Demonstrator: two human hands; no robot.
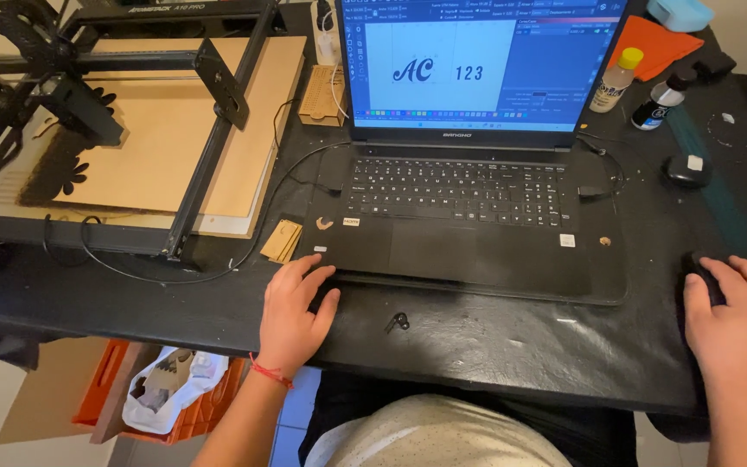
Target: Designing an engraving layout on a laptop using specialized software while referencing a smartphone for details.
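Note:
My left hand (296,313) rests flat on the black table (494,342), fingers spread, touching the front left corner of an open black laptop (460,195). It holds nothing. A red string circles that wrist. My right hand (732,316) lies over a black computer mouse (704,275) at the table's right edge, gripping it. The laptop's screen shows a design program with blue script letters and digits.
A black-framed laser engraver (131,95) stands at the left over a thin wood sheet with flower cut-outs. Small wood pieces (282,239) lie beside the laptop. Two small bottles (637,86), an orange cloth and a black pod sit at back right. An orange crate (175,398) is below.

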